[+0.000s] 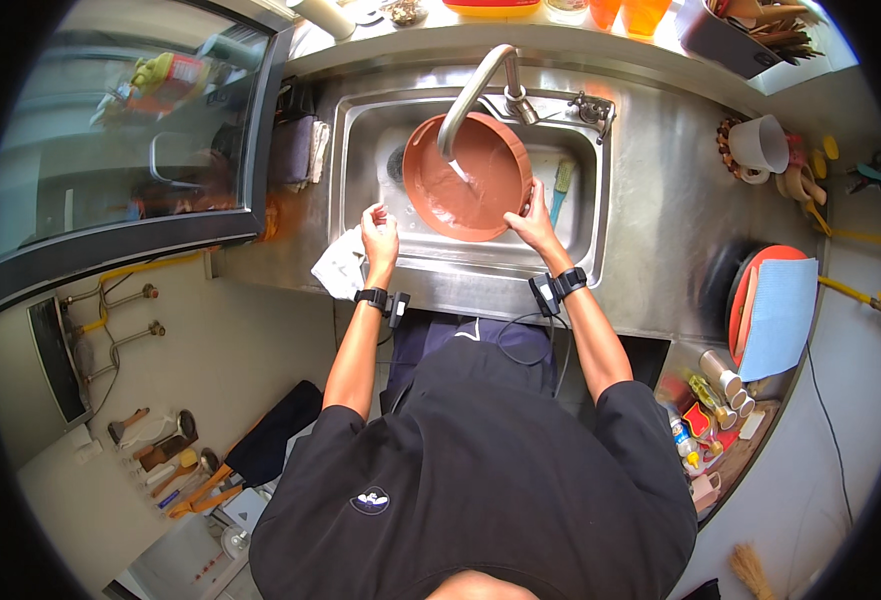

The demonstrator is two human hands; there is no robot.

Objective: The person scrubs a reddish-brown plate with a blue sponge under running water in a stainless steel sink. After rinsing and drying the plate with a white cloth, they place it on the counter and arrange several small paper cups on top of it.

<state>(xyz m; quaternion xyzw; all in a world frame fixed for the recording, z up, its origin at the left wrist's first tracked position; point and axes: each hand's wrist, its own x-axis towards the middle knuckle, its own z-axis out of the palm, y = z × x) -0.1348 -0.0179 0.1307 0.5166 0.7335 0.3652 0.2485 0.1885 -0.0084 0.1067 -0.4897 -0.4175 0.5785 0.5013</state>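
Note:
A round reddish-brown bowl (491, 154) is held over the stainless steel sink (425, 253). From the curved faucet (478, 82), a stream of water runs into it, and water covers its bottom. My right hand (536, 221) grips the bowl's lower right rim, thumb on the near side. To the left of the bowl and apart from it, my left hand (380, 236) is raised with its fingers curled; whether something small is between them is unclear. A white cloth (340, 264) lies beside that hand over the sink's front left edge.
A green-and-blue scrub brush (560, 191) lies in the sink at right, a dark scouring pad (396, 163) at left. Folded cloths (298, 154) sit near an open window (132, 142). A white cup (761, 144) and a red round board (744, 300) stand at right.

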